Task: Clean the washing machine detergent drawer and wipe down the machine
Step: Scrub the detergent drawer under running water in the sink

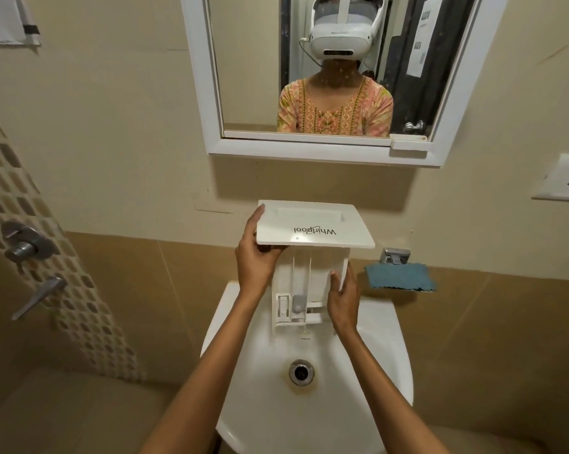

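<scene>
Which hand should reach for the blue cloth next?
Probably the right. The right hand holds the drawer on the side nearest the cloth, which lies right of the sink. The left hand grips the front panel and could likely hold it alone.

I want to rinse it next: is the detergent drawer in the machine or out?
Out. The left hand and right hand hold the drawer above the sink, front panel uppermost; no machine shows.
</scene>
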